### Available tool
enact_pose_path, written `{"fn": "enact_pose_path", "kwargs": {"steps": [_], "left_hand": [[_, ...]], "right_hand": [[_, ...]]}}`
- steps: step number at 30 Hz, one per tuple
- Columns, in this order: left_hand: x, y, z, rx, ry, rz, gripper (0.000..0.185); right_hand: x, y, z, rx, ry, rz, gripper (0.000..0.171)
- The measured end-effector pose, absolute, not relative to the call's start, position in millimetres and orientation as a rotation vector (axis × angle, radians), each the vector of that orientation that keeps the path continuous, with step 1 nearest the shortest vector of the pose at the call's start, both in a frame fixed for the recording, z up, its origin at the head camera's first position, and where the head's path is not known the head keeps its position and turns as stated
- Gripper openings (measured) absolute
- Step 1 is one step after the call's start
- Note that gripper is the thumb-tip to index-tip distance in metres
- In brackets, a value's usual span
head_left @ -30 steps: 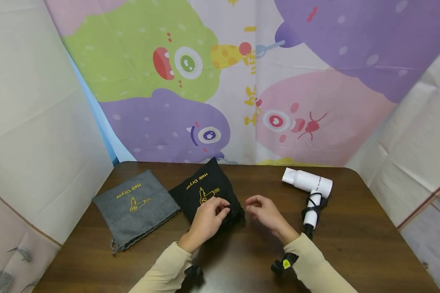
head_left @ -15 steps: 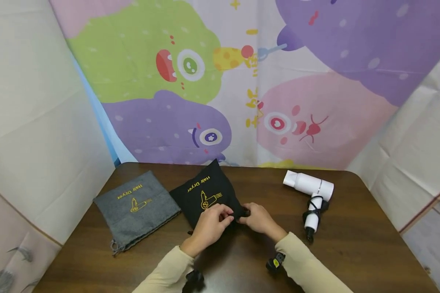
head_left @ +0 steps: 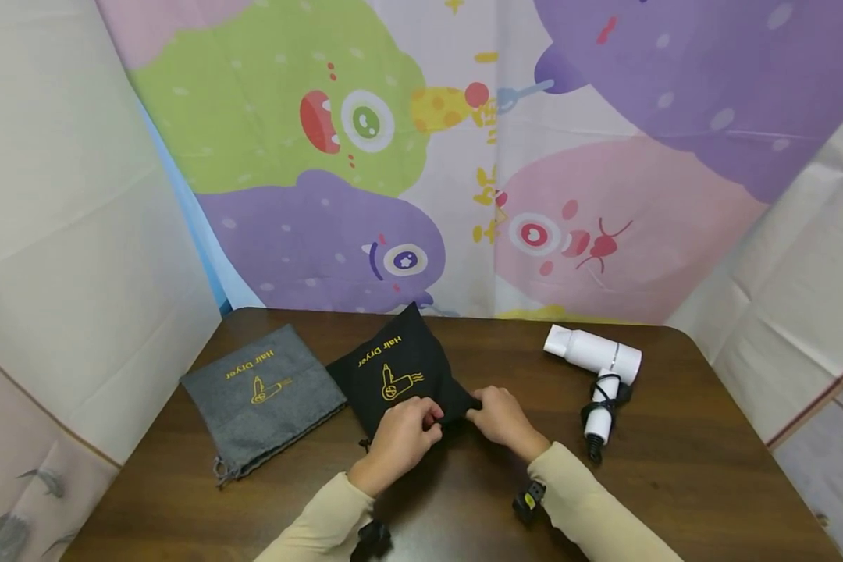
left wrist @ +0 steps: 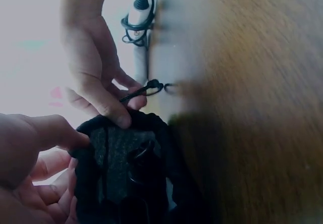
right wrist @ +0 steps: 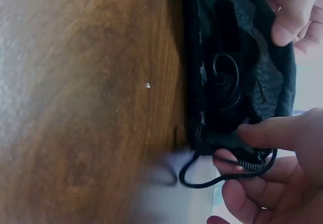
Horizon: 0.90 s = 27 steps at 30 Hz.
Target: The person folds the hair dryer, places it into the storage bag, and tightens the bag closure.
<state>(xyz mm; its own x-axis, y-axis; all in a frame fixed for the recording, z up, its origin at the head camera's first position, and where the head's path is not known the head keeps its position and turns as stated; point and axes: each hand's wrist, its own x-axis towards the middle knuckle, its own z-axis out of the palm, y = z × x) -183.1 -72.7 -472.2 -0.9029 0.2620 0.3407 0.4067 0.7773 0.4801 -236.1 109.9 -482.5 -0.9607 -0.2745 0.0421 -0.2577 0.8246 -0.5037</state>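
We see the black pouch (head_left: 399, 375) lying on the brown surface (head_left: 674, 460), between a grey pouch (head_left: 263, 394) and a white hair dryer (head_left: 595, 367); our left hand (head_left: 400, 435) and right hand (head_left: 500, 414) meet at its near edge, the gathered mouth; the left fingers (left wrist: 50, 133) are curled onto the cloth rim, and the right fingers (right wrist: 272, 133) pinch the rim with the black cord (right wrist: 222, 176) looped loose beneath them; in the right wrist view the mouth gapes and a dark coil shows inside, though we cannot tell what it is; we judge the pouch soft and limp, light in itself, likely to sag and fold wherever it is not held; the cloth looks rough enough not to slip; the best hold seems the hem at the mouth, one hand on each side, or the cord itself, which is thin and may slide through the fingers
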Motion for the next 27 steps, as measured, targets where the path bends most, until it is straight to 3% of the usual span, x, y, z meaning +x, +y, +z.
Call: {"fn": "enact_pose_path", "kwargs": {"steps": [7,14,27], "left_hand": [[-183.8,-76.7,-474.6,-0.538,-2.63,-0.622,0.018],[-184.1,-86.5,-474.9,-0.479,-2.587,-0.557,0.021],[-172.2,-110.4,-472.2,-0.3,-2.677,-0.581,0.02]], "right_hand": [[-233.1,116.4,-478.4,-0.449,2.992,-0.842,0.01],[-231.5,124.4,-476.2,-0.426,2.968,-0.882,0.018],[-232.8,131.2,-480.0,-0.393,2.918,-0.931,0.016]]}}
